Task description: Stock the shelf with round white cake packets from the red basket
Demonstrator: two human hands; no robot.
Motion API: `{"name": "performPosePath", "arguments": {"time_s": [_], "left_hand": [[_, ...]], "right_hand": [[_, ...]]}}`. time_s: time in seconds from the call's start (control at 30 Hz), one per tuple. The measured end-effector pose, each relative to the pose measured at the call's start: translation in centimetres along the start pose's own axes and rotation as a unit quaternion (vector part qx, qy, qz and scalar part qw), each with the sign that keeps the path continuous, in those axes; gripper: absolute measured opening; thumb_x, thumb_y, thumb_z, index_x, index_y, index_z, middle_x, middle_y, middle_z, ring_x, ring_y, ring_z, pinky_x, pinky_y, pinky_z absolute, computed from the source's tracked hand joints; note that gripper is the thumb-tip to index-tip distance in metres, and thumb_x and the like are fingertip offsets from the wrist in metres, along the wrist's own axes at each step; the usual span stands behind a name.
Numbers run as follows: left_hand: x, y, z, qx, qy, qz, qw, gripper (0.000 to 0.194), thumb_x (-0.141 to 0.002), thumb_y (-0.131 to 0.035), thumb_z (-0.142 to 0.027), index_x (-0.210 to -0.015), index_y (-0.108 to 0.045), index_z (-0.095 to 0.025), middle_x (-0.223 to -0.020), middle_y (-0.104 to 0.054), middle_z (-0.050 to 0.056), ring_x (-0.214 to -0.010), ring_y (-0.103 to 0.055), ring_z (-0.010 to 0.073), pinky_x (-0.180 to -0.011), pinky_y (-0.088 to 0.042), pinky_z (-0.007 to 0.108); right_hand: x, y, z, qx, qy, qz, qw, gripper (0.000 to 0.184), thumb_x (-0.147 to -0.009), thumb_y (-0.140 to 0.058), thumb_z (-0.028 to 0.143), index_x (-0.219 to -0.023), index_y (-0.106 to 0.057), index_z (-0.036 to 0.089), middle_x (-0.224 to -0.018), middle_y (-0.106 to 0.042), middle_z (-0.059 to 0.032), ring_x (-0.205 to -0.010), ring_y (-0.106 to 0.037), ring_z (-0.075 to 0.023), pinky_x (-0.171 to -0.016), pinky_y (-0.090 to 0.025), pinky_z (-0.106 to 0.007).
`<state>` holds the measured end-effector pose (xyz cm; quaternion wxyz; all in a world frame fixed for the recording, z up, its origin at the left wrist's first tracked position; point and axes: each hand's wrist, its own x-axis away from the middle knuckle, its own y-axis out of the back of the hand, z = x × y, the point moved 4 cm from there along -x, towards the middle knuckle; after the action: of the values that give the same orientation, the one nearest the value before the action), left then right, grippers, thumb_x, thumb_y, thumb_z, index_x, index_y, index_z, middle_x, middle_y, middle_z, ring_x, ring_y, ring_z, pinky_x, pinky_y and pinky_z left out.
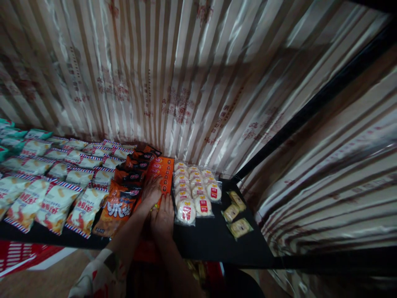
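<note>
Across a black tabletop [198,244], from the left: teal packets [12,132], then rows of white snack bags [58,203], then orange-and-brown bags [114,209]. Just right of these, over the left side of a row of flat orange packets [167,167], left hand [151,191], farther in of the two; long axis of the row near to far, with much of its length beyond the fingertips. Over the near end, right hand [163,215], fingers narrow together, pointed far. Too dim to tell any actual hold by either. Right of the row, round white cakes [198,188] in clear wrap; last, small yellow-green packets [240,227].
</note>
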<state>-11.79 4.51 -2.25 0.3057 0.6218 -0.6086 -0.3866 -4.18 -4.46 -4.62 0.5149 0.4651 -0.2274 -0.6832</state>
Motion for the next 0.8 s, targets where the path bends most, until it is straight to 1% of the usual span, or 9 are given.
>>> {"name": "performPosePath", "arguments": {"time_s": [0.13, 0.27, 0.4, 0.5, 0.6, 0.7, 0.8], "left_hand": [[-0.1, 0.0, 0.2, 0.017, 0.002, 0.002, 1.0, 0.047, -0.082, -0.029, -0.015, -0.126, -0.046, -0.019, -0.134, -0.045, -0.003, -0.132, -0.026, 0.0169, -0.111, -0.022, 0.034], [0.0, 0.0, 0.4, 0.021, -0.003, -0.011, 1.0, 0.048, -0.079, -0.032, -0.011, -0.124, -0.049, -0.02, -0.134, -0.046, -0.003, -0.131, -0.026, 0.0157, -0.111, -0.022, 0.033], [0.0, 0.0, 0.4, 0.016, -0.01, -0.022, 1.0, 0.049, -0.078, -0.034, -0.01, -0.123, -0.049, -0.022, -0.134, -0.046, -0.004, -0.131, -0.026, 0.0162, -0.111, -0.022, 0.035], [0.0, 0.1, 0.3, 0.017, -0.015, -0.015, 1.0, 0.049, -0.078, -0.035, -0.01, -0.123, -0.049, -0.022, -0.134, -0.046, -0.003, -0.131, -0.025, 0.0163, -0.111, -0.023, 0.035], [0.0, 0.1, 0.3, 0.02, -0.018, -0.012, 1.0, 0.049, -0.077, -0.035, -0.008, -0.122, -0.05, -0.021, -0.133, -0.046, -0.003, -0.131, -0.025, 0.0162, -0.11, -0.023, 0.034], [0.0, 0.1, 0.3, 0.02, -0.023, -0.012, 0.999, 0.052, -0.074, -0.036, -0.005, -0.121, -0.051, -0.02, -0.133, -0.046, -0.002, -0.131, -0.026, 0.0164, -0.111, -0.023, 0.034], [0.0, 0.2, 0.3, 0.016, -0.02, -0.014, 1.0, 0.052, -0.073, -0.035, -0.004, -0.121, -0.051, -0.02, -0.134, -0.046, -0.002, -0.131, -0.027, 0.0159, -0.11, -0.024, 0.034]], "right_hand": [[0.0, 0.2, 0.4, 0.007, 0.006, -0.011, 1.0, 0.054, -0.08, -0.04, 0.024, -0.131, -0.039, 0.004, -0.135, -0.04, -0.0199, -0.127, -0.032, -0.0277, -0.098, -0.033, -0.045], [0.0, 0.2, 0.3, 0.013, -0.002, -0.004, 1.0, 0.054, -0.08, -0.041, 0.024, -0.129, -0.04, 0.003, -0.134, -0.041, -0.0212, -0.126, -0.033, -0.0281, -0.099, -0.033, -0.045], [0.1, 0.5, -0.1, -0.018, -0.002, -0.027, 0.999, 0.052, -0.081, -0.04, 0.026, -0.13, -0.041, 0.007, -0.136, -0.038, -0.018, -0.128, -0.03, -0.0273, -0.099, -0.032, -0.046], [0.1, 0.8, -0.4, -0.038, -0.006, -0.041, 0.998, 0.049, -0.083, -0.038, 0.026, -0.129, -0.042, 0.009, -0.136, -0.038, -0.0174, -0.128, -0.031, -0.0267, -0.099, -0.033, -0.048], [0.3, 1.4, -0.4, -0.036, 0.001, -0.027, 0.999, 0.047, -0.083, -0.038, 0.024, -0.127, -0.044, 0.008, -0.135, -0.039, -0.0181, -0.128, -0.03, -0.0269, -0.098, -0.033, -0.049], [1.1, 2.0, 0.0, -0.022, 0.037, -0.002, 0.999, 0.045, -0.083, -0.039, 0.023, -0.125, -0.047, 0.008, -0.135, -0.04, -0.0174, -0.13, -0.027, -0.0271, -0.099, -0.033, -0.048], [2.1, 2.3, 0.3, -0.01, 0.067, 0.014, 0.998, 0.044, -0.084, -0.039, 0.026, -0.122, -0.05, 0.008, -0.135, -0.041, -0.0181, -0.13, -0.028, -0.0274, -0.098, -0.035, -0.046]]}}
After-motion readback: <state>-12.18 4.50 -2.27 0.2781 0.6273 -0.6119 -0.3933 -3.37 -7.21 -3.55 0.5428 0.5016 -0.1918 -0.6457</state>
